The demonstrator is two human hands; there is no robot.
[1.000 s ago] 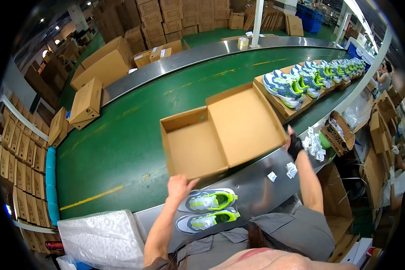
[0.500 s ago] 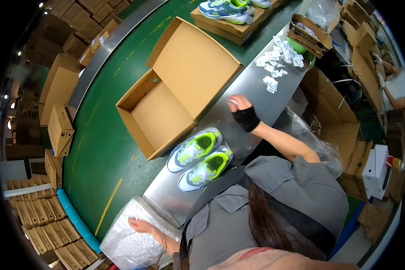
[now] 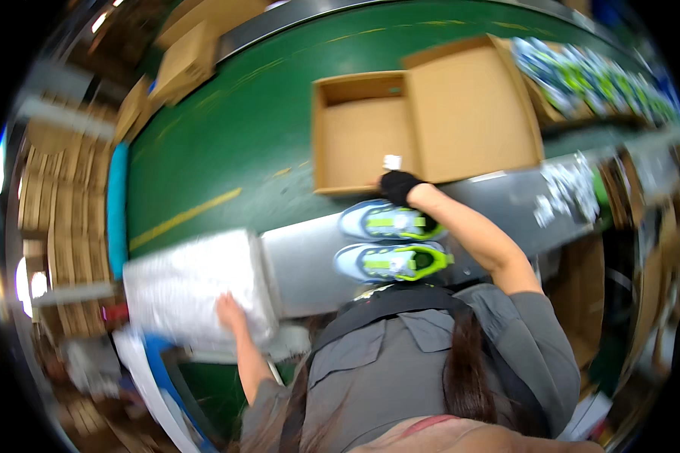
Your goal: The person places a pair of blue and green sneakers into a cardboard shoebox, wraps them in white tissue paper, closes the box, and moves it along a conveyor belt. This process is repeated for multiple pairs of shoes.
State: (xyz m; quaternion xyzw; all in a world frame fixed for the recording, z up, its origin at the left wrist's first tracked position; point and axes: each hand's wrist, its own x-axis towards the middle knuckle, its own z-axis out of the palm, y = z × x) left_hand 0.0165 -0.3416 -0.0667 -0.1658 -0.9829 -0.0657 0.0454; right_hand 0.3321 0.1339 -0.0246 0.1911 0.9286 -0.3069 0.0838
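My right hand (image 3: 400,187), in a black fingerless glove, is over the near edge of an open brown shoe box (image 3: 366,140). A small white packet (image 3: 392,161) shows just beyond the glove, against the box's inside. Blur hides whether my fingers still pinch it. Below that hand, on the metal ledge, a pair of blue-grey sneakers (image 3: 364,260) with lime linings lies side by side, toes to the left. My left hand (image 3: 230,309) rests, fingers out, on a white stack wrapped in clear plastic (image 3: 193,283) at the ledge's left end.
More sneakers (image 3: 582,79) stand in a row at the far right. Loose white packets (image 3: 567,192) are heaped on the metal ledge (image 3: 298,257). A green belt (image 3: 242,151) runs behind. Stacked shoe boxes (image 3: 75,204) and a turquoise roll (image 3: 118,211) are on the left.
My right hand has moved left from the ledge to the box's near edge, with the white packet now at the box. My left hand stays on the wrapped stack. The whole view has turned.
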